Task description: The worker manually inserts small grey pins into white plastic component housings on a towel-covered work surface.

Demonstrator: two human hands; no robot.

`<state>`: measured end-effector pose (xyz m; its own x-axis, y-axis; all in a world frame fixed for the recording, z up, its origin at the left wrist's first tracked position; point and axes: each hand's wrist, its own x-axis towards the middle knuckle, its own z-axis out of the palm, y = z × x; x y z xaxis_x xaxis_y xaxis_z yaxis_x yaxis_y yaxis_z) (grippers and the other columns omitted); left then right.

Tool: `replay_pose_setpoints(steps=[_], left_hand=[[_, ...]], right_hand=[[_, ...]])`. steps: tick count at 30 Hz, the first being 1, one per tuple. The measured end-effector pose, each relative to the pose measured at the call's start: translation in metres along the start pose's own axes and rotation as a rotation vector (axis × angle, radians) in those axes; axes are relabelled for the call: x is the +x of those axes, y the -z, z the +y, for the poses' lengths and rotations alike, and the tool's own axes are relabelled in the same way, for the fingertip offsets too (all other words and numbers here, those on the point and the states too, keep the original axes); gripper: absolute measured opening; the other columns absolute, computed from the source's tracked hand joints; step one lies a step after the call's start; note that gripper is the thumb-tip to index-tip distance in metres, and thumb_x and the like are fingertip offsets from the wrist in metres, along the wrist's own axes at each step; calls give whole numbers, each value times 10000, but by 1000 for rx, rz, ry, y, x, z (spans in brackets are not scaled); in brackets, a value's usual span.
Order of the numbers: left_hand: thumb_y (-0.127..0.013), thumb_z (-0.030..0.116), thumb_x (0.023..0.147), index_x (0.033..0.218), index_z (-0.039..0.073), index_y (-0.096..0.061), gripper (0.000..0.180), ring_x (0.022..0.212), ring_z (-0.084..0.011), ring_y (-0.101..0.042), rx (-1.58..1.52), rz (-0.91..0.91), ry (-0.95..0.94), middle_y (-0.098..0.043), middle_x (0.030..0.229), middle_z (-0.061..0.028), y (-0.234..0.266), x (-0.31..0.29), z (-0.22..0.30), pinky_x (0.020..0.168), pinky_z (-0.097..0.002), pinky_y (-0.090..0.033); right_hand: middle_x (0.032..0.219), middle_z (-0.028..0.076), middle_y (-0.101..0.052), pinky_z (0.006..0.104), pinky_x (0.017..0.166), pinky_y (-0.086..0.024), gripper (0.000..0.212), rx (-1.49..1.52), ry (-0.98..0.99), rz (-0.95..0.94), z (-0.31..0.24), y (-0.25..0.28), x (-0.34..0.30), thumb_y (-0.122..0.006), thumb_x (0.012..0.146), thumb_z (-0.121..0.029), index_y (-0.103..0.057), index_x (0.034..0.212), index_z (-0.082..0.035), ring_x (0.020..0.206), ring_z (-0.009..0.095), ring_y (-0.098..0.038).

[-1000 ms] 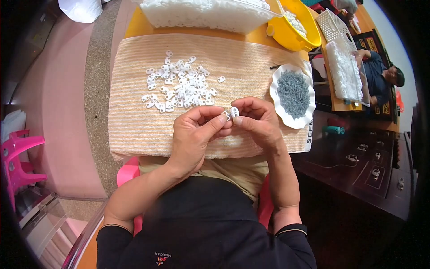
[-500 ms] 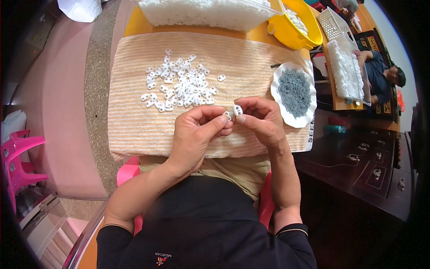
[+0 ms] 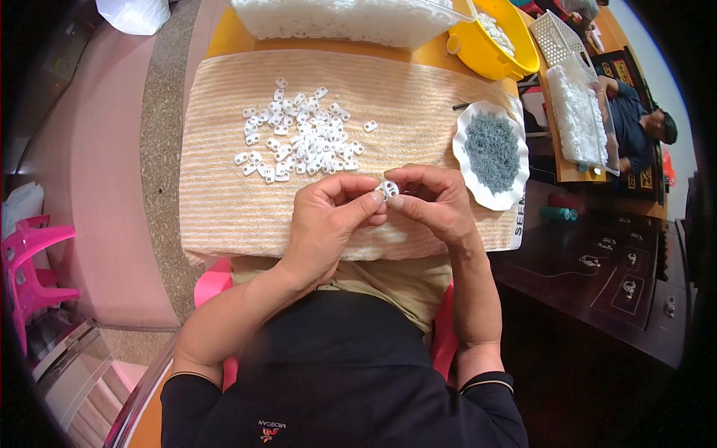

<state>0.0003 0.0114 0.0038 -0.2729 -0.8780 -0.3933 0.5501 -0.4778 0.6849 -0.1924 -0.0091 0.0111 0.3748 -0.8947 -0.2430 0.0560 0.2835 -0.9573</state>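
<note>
My left hand [image 3: 326, 222] and my right hand [image 3: 431, 203] meet over the near edge of a beige striped towel [image 3: 224, 201]. Both pinch one small white plastic piece [image 3: 387, 190] between thumbs and fingertips. A pile of several similar white plastic pieces [image 3: 299, 138] lies on the towel just beyond my hands. To the right stands a white scalloped plate [image 3: 478, 196] holding a heap of small grey parts [image 3: 492, 150].
A clear bin of white pieces [image 3: 351, 19] and a yellow bowl [image 3: 497, 45] sit at the far edge. Another tray of white pieces [image 3: 575, 116] lies at the right, next to a seated person [image 3: 635, 123]. A pink chair [image 3: 30, 261] stands at the left.
Both hands keep pinching the white piece in the same place; the fingers shifted only slightly.
</note>
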Motion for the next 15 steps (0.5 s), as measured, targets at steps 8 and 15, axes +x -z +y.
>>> replay_pose_setpoints(steps=[8,15], left_hand=[[-650,30,873,1026,-26,-624,165,768,-146,-654,-32,14,37,-666,887,-101,1,1,-1,725,-259,-567],[-654,42,877,1033,-18,-633,168,770,-142,-656,-74,-11,80,-669,903,-95,2,1,-1,729,-263,-570]], right_hand=[[1019,83,-651,257,828,-510,307,-19,12,-15,2,2,1,-677,821,50,-620,1123,54,924,135,-631],[1021,83,-649,264,838,-507,309,-3,-2,-16,2,2,0,-682,820,39,-621,1123,53,933,142,-630]])
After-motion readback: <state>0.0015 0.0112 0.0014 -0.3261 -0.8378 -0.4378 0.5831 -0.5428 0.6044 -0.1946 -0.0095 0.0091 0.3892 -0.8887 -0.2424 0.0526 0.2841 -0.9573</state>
